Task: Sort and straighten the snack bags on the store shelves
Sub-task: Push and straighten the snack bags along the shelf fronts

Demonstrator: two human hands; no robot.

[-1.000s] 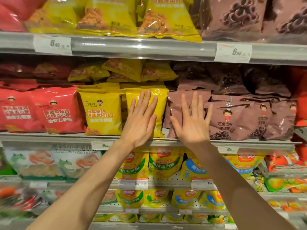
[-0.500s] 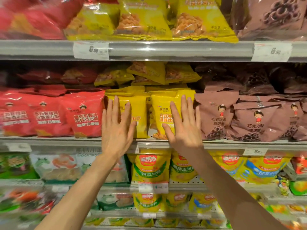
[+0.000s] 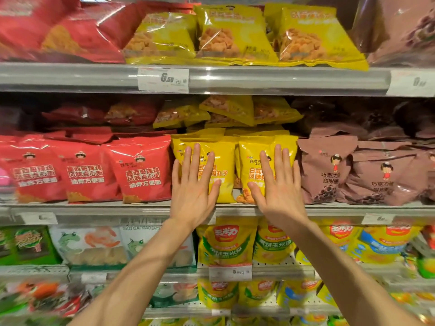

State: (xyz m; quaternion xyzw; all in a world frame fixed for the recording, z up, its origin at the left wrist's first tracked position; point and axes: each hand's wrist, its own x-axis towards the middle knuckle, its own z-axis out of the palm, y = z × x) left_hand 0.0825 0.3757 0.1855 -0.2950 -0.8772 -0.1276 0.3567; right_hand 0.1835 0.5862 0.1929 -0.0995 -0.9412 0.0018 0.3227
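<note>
My left hand [image 3: 191, 189] lies flat on the left yellow bag [image 3: 222, 161], fingers straight and slightly spread, pressing its front; it grips nothing. My right hand [image 3: 279, 191] lies the same way on the right yellow bag [image 3: 253, 158], fingers straight, palm against the pack, nothing grasped. Both bags stand upright side by side at the front edge of the middle shelf [image 3: 106, 209], their sides touching or nearly so. Behind and above them more yellow bags [image 3: 227, 109] lie stacked flat and tilted.

Just left of the left yellow bag stand three red bags [image 3: 141, 168] in a row, upright, the nearest one touching it. Just right of the right yellow bag stand brown bags [image 3: 327, 170], the closest leaning a little, with more brown ones piled behind.

Above the yellow pair, the top shelf [image 3: 282, 80] carries a price tag [image 3: 163, 80] reading 6.50 on its rail, and over that rail sit larger yellow bags [image 3: 233, 36] with red ones to their left and brown ones to their right. Below the yellow pair, under my wrists, hang yellow-and-green corn snack bags [image 3: 226, 243], and left of those are white bags with a frog [image 3: 94, 245] drawn on them. The lower rows are blurred.
</note>
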